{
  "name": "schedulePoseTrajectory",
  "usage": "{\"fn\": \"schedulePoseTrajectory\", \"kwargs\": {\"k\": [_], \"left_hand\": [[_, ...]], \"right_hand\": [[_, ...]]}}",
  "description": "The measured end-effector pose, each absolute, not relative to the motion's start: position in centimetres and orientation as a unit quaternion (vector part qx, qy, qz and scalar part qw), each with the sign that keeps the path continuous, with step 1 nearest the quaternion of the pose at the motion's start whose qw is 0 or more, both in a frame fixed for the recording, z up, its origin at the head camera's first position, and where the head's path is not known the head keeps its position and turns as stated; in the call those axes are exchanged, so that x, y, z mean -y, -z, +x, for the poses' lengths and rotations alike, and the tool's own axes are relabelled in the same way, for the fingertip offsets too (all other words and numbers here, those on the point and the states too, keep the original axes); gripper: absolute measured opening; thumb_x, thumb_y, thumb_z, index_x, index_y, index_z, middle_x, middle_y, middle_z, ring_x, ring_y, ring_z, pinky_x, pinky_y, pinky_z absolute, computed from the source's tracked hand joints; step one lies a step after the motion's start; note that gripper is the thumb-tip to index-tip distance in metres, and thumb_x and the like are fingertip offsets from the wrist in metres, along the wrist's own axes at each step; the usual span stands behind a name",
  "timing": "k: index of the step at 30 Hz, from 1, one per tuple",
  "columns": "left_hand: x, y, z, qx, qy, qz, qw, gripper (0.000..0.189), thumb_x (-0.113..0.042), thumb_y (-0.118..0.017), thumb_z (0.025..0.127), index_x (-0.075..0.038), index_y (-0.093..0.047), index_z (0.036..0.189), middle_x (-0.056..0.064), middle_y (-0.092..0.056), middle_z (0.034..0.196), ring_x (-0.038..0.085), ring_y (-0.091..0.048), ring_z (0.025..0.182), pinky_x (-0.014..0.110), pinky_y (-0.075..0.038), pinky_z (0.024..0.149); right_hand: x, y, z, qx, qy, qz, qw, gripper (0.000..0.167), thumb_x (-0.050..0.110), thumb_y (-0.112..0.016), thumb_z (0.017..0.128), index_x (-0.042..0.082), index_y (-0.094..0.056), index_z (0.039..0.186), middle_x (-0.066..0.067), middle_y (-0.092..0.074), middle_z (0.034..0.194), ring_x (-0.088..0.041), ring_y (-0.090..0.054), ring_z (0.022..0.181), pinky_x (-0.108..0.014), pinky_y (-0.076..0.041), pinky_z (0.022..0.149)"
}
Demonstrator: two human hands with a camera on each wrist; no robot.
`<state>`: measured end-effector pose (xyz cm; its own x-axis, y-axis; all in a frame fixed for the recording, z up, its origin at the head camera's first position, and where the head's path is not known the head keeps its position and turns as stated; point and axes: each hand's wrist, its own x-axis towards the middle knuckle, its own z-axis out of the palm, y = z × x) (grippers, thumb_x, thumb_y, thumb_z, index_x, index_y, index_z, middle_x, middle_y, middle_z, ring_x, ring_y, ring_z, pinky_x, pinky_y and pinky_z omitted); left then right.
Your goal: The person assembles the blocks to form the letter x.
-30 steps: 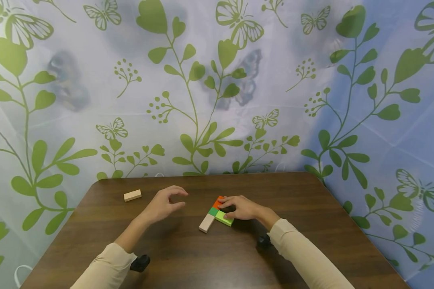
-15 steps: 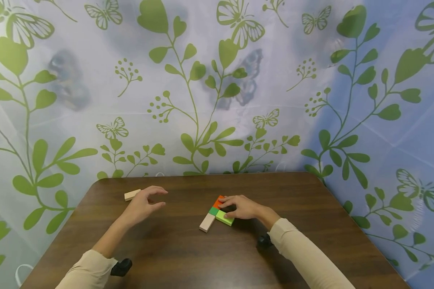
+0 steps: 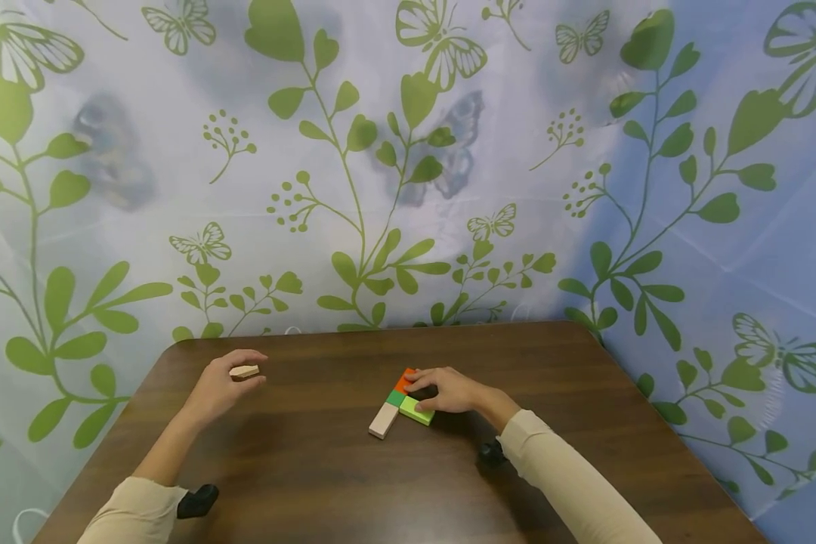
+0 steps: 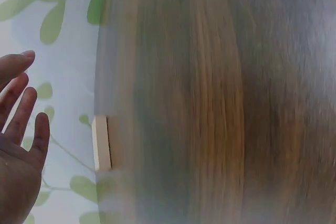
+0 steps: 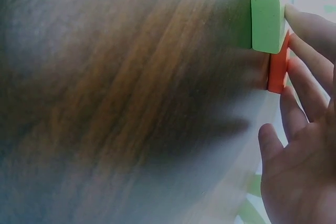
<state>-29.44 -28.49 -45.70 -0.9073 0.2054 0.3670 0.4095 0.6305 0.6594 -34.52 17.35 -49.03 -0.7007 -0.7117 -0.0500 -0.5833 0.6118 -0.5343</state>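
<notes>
My left hand [image 3: 212,391] is at the table's far left, its thumb and fingers spread apart around a pale wooden block [image 3: 246,372]. The left wrist view shows that block [image 4: 102,143] lying on the wood, apart from the fingers. Near the table's middle, my right hand [image 3: 450,390] rests its fingertips on an orange block [image 3: 402,382] and its thumb on a light green block [image 3: 416,411]. A darker green piece [image 3: 395,398] sits between the orange block and a pale pinkish block [image 3: 383,421], all lined up slantwise. The light green block lies against this row's right side.
The dark brown wooden table [image 3: 299,468] has rounded far corners. Behind it hangs a pale curtain [image 3: 381,189] printed with green leaves and butterflies. Black wrist devices [image 3: 198,501] sit under both of the person's cuffs.
My left hand has moved left across the table, from beside the coloured row to around the lone wooden block. The right hand has stayed on the blocks. The head view has shifted slightly.
</notes>
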Motion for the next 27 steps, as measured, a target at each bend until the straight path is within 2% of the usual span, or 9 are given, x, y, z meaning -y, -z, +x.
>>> {"fn": "schedulePoseTrajectory", "kwargs": {"k": [4,8,11,13,15,21,27], "left_hand": [[29.8,46.0,-29.7,0.894,0.397,-0.154,0.138,0.038,-0.007,-0.079,0.092,0.002,-0.068,0.127,0.025,-0.066,0.125,0.043,-0.065,0.104,0.029,-0.055,0.074],[30.9,46.6,-30.1,0.894,0.395,-0.148,0.152,0.041,-0.004,-0.081,0.090,0.005,-0.067,0.127,0.027,-0.066,0.123,0.041,-0.066,0.098,0.024,-0.053,0.069],[31.8,47.3,-30.5,0.897,0.385,-0.143,0.163,0.043,-0.003,-0.082,0.088,0.005,-0.066,0.128,0.029,-0.065,0.124,0.046,-0.060,0.110,0.043,-0.053,0.087],[32.4,47.7,-30.9,0.899,0.385,-0.130,0.165,0.045,-0.002,-0.082,0.088,0.006,-0.065,0.129,0.031,-0.063,0.127,0.050,-0.055,0.117,0.058,-0.046,0.096],[32.8,48.0,-31.2,0.901,0.389,-0.113,0.156,0.048,-0.003,-0.081,0.089,0.007,-0.062,0.132,0.034,-0.060,0.130,0.054,-0.050,0.122,0.071,-0.036,0.098],[33.2,49.0,-31.9,0.903,0.410,-0.063,0.110,0.057,-0.008,-0.080,0.091,0.008,-0.054,0.140,0.039,-0.050,0.139,0.058,-0.040,0.131,0.071,-0.032,0.103],[33.9,50.2,-32.7,0.892,0.448,-0.023,0.059,0.072,-0.005,-0.076,0.094,0.011,-0.036,0.152,0.040,-0.037,0.150,0.059,-0.029,0.138,0.071,-0.026,0.108]], "right_hand": [[-17.4,49.0,-34.5,-0.889,0.250,-0.360,0.131,0.046,0.023,-0.076,0.097,0.012,-0.066,0.140,-0.002,-0.047,0.157,-0.029,-0.034,0.149,-0.059,-0.025,0.117],[-17.5,48.9,-34.5,-0.891,0.249,-0.354,0.135,0.047,0.024,-0.076,0.097,0.014,-0.066,0.142,0.002,-0.045,0.158,-0.026,-0.033,0.150,-0.058,-0.023,0.118],[-17.4,49.0,-34.5,-0.892,0.243,-0.355,0.136,0.047,0.026,-0.075,0.097,0.016,-0.065,0.142,0.003,-0.045,0.158,-0.024,-0.032,0.150,-0.059,-0.021,0.119],[-17.4,49.0,-34.6,-0.894,0.239,-0.354,0.136,0.047,0.026,-0.075,0.098,0.016,-0.065,0.142,0.003,-0.045,0.158,-0.024,-0.032,0.150,-0.059,-0.020,0.119],[-17.4,49.1,-34.6,-0.896,0.235,-0.352,0.136,0.047,0.026,-0.075,0.098,0.016,-0.065,0.143,0.003,-0.045,0.158,-0.023,-0.032,0.150,-0.059,-0.020,0.119],[-17.4,49.2,-34.5,-0.897,0.234,-0.349,0.139,0.047,0.026,-0.075,0.097,0.016,-0.065,0.142,0.003,-0.044,0.159,-0.023,-0.031,0.150,-0.058,-0.020,0.119],[-17.4,49.1,-34.4,-0.895,0.244,-0.345,0.140,0.047,0.025,-0.075,0.098,0.017,-0.065,0.143,0.005,-0.044,0.159,-0.022,-0.031,0.150,-0.058,-0.019,0.120]]}}
